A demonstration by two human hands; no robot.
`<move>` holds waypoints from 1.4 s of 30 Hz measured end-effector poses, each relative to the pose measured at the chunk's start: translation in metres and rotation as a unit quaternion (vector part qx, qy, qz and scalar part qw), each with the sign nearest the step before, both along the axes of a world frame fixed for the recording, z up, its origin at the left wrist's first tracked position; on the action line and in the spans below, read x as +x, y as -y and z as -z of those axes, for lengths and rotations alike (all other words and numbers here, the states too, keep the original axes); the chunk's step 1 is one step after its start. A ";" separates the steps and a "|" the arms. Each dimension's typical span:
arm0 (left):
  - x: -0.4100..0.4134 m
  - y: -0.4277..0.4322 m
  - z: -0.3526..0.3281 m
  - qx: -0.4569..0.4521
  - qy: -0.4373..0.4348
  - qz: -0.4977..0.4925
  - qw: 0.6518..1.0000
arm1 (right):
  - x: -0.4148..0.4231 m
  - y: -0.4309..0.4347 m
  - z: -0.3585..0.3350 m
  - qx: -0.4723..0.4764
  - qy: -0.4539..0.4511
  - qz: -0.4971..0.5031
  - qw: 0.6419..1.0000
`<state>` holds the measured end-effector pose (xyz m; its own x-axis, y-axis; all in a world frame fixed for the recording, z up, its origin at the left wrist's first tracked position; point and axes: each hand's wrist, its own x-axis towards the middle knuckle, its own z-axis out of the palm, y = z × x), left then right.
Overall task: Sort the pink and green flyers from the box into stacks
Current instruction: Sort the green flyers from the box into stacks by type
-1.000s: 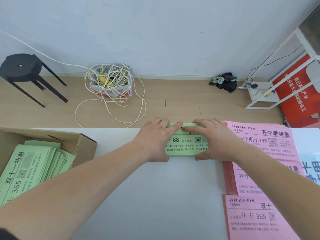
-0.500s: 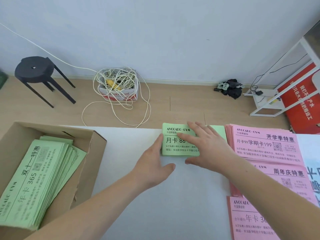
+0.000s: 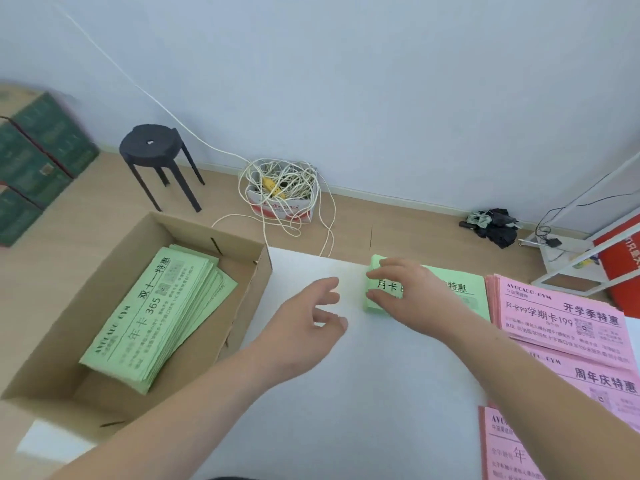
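Head camera looks down on your smooth white table (image 3: 363,393), where the open brown corrugated cardboard box (image 3: 221,320) sits at your left with a fanned, slanted pile of thin green paper flyers (image 3: 152,317) lying flat inside it. Along the table's right side you have three stacks of pink paper flyers (image 3: 561,327), rectangular sheets with black print, their edges slightly ragged. Just left of the farthest pink stack, at the table's far edge, lies the small stack of green flyers (image 3: 446,289), neat and rectangular, printed in black. Your right hand (image 3: 408,292) rests on the left end of that green stack, fingers spread and curled over it, thumb at its near edge; whether you are gripping it or only pressing down cannot be told. Your left hand (image 3: 308,320) hangs loosely open above bare table, holding nothing, just beside the green stack's left end and apart from it, between the stack and the box.
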<state>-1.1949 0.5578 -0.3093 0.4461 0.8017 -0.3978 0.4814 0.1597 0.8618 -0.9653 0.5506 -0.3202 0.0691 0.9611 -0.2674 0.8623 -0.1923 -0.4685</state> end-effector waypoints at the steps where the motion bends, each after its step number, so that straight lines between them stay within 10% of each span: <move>1: -0.015 0.005 -0.008 0.000 0.009 -0.024 1.000 | -0.016 -0.005 -0.004 0.017 -0.025 -0.009 0.999; 10: -0.191 0.014 -0.030 0.039 -0.113 -0.180 0.976 | -0.188 -0.034 -0.013 0.167 -0.186 -0.113 0.962; 24: -0.243 -0.043 0.043 0.113 -0.432 0.031 0.894 | -0.264 -0.074 0.034 0.097 0.100 -0.117 0.983; 32: -0.252 -0.041 0.046 0.137 -0.336 0.006 0.932 | -0.269 -0.083 0.028 -0.024 0.207 -0.233 0.950; 42: -0.247 -0.035 0.048 0.138 -0.416 -0.052 0.897 | -0.264 -0.080 0.029 -0.028 0.202 -0.253 0.946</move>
